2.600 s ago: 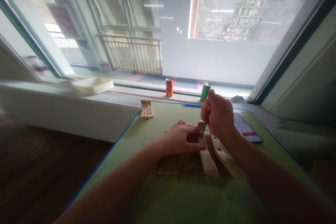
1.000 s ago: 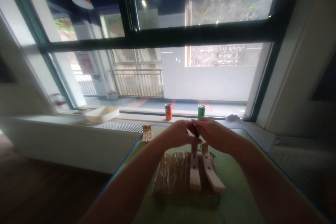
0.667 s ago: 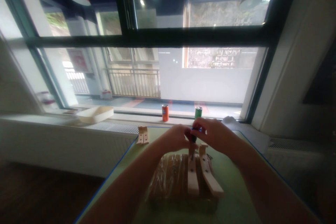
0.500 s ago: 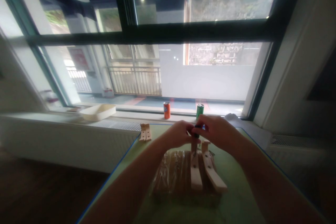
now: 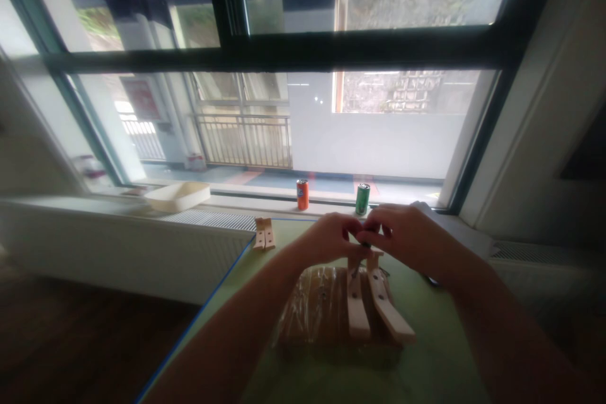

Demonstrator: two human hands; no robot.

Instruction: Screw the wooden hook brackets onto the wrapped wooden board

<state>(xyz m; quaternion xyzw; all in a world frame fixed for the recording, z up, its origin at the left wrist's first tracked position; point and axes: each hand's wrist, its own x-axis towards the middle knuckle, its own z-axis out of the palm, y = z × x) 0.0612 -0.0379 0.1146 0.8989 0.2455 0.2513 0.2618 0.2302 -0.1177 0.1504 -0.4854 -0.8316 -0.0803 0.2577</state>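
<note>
My right hand (image 5: pixel 401 233) is closed, fingertips pinched round the dark handle of what looks like a small screwdriver (image 5: pixel 356 269). My left hand (image 5: pixel 331 238) is closed too, its fingertips meeting the right ones at the handle, most of which they hide. The thin shaft slants down to the left wooden piece (image 5: pixel 358 315), which has dark holes. Beside it lies a second holed wooden piece (image 5: pixel 392 315), angled to the right. Both rest on a brown block (image 5: pixel 312 306) wrapped in clear plastic.
Two more wooden pieces (image 5: pixel 264 235) lie at the table's far left corner. On the sill stand an orange can (image 5: pixel 302 194), a green can (image 5: pixel 362 199) and a cream tray (image 5: pixel 176 199). A dark object shows partly by my right wrist. The green table (image 5: pixel 265 278) has a blue edge.
My hands have shifted slightly right and the screwdriver now leans more to the right, with less of its handle showing. The camera view has moved a little.
</note>
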